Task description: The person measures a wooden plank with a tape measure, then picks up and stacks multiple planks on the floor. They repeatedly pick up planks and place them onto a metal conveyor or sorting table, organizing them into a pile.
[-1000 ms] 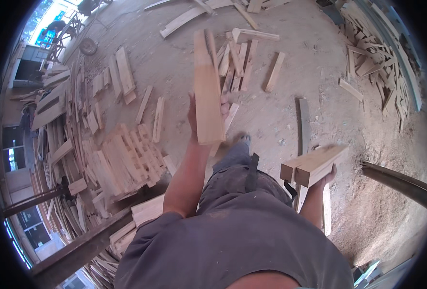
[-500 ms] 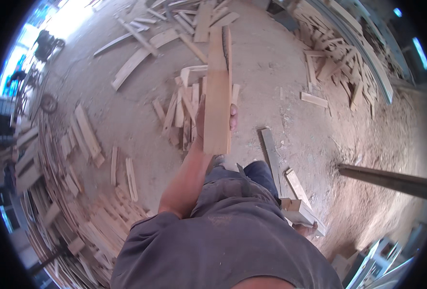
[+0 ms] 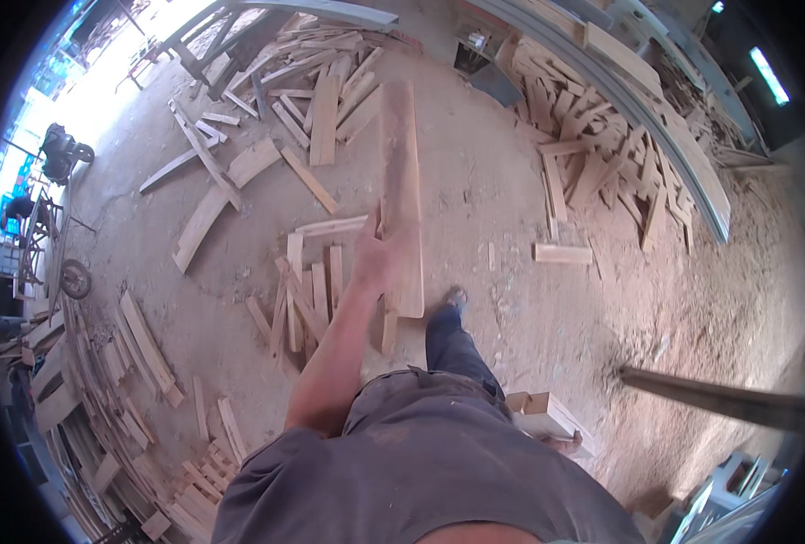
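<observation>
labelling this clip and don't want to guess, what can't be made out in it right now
In the head view:
- Right hand: mostly hidden by the wood blocks and shirt.
- Second foot: out of sight, probably behind the body; only one foot shows.
- Bright opening, upper left: washed out by glare.

Brn plank (image 3: 400, 168) fwd; blks (image 3: 540, 418) rt
</observation>
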`<state>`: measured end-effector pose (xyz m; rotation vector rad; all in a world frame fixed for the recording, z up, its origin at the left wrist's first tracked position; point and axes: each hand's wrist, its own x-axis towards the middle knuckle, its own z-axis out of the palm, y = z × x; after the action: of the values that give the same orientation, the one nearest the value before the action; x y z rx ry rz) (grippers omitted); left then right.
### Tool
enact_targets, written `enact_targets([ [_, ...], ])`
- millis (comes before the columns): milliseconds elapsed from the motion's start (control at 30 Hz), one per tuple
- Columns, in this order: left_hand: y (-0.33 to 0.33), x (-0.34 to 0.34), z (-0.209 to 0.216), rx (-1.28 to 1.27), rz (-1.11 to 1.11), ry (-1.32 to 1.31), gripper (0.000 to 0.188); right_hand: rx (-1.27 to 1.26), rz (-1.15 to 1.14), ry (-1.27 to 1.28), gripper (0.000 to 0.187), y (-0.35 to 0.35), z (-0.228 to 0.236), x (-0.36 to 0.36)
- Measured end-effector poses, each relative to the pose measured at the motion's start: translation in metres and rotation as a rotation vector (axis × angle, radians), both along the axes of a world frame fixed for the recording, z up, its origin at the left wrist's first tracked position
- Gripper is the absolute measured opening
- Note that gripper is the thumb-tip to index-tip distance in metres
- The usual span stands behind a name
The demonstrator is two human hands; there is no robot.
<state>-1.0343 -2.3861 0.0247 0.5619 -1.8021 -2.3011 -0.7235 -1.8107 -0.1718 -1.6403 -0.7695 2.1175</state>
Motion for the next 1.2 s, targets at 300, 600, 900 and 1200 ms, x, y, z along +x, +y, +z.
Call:
enact_targets([
  [300, 0.031, -0.240, 0.000, -0.139, 0.071, -0.069, 0.061, 0.102, 0.104, 0.291, 0.071, -0.021, 0.067, -0.430],
  [600, 0.017, -0.524, -0.011, -0.021, 0.021, -0.040, 0.054, 0.344, 0.575, 0.457, 0.072, -0.048, 0.088, -0.778],
  [900, 0.003, -0.789, -0.001, 0.047, -0.106, -0.046, 0.064, 0.862, 0.960, 0.204, 0.106, -0.203, 0.215, -1.054],
  [1200, 0.002, -1.022, -0.013, -0.108, -0.099, -0.038, 0.077, 1.500, 1.290, -0.202, 0.111, -0.263, 0.213, -1.382],
])
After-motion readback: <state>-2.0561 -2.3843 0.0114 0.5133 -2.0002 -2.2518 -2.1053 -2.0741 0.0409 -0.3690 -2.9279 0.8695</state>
